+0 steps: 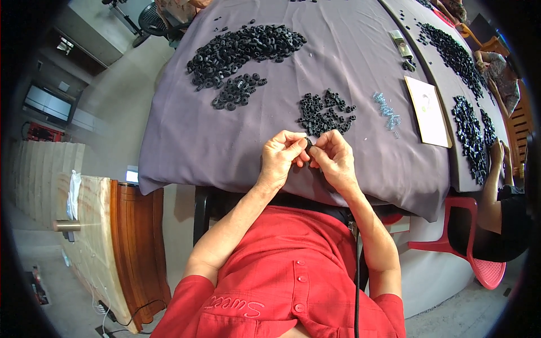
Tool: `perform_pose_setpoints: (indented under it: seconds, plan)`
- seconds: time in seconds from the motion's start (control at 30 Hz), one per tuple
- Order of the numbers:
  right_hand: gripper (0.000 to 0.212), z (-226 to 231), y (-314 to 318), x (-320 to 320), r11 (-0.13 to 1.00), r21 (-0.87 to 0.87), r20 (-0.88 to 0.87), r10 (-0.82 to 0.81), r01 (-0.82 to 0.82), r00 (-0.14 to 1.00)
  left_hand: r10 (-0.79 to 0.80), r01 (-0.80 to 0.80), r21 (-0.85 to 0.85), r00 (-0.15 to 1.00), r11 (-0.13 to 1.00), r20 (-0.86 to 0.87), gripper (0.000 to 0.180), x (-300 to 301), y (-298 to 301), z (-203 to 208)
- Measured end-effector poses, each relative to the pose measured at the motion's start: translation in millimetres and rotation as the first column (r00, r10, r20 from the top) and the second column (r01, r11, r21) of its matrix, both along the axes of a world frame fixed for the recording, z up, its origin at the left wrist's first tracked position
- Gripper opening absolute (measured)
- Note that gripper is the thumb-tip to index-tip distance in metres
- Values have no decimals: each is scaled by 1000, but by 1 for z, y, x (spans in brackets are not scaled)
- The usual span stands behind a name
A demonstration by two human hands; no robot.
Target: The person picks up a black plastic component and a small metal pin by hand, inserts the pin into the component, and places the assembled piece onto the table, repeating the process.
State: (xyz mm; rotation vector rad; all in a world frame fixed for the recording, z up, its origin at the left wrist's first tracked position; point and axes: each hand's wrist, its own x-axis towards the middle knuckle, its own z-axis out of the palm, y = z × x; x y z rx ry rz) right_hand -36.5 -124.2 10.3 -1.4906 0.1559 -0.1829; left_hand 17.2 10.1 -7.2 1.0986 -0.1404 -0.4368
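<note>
My left hand (pixel 281 156) and my right hand (pixel 333 159) meet over the near edge of the cloth-covered table. Between their fingertips they pinch a small black part (pixel 308 145), mostly covered by the fingers, so its exact shape is hard to make out. Just beyond my hands lies a pile of small black ring-like pieces (pixel 324 114). Farther off to the left spreads a larger heap of black round, toothed-looking pieces (pixel 242 50), with a smaller cluster (pixel 236 90) in front of it. Right of the near pile are small clear-blue bits (pixel 386 110), perhaps springs.
A grey-purple cloth (pixel 208 152) drapes the table. To the right lie a white board (pixel 428 110) and a small packet (pixel 402 45). On the adjoining table sit more black pieces (pixel 469 135), beside a co-worker's hands (pixel 499 155). A red chair (pixel 451 236) stands at right, a wooden cabinet (pixel 138 242) at left.
</note>
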Motion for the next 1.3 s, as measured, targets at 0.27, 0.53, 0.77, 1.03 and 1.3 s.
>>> perform_pose_setpoints:
  seconds: [0.27, 0.53, 0.77, 1.03, 1.3]
  plan:
    - [15, -4, 0, 0, 999, -14, 15, -31, 32, 999, 35, -39, 65, 998, 997, 57, 8, -5, -5, 2]
    - [12, -7, 5, 1, 995, -85, 63, -47, 52, 997, 62, -70, 92, 994, 993, 87, 8, -4, -4, 4]
    - [23, -1, -5, -3, 979, -194, 104, 83, -62, 991, -36, 34, -21, 997, 999, -66, 25, 3, 3, 10]
    - [36, 8, -14, -2, 883, -461, 179, 190, -88, 965, -150, 151, 7, 986, 989, -71, 27, 4, 4, 18]
    - [35, -11, -7, 2, 964, -259, 350, 146, -54, 925, -331, 304, -152, 922, 940, -200, 33, 8, 9, 14]
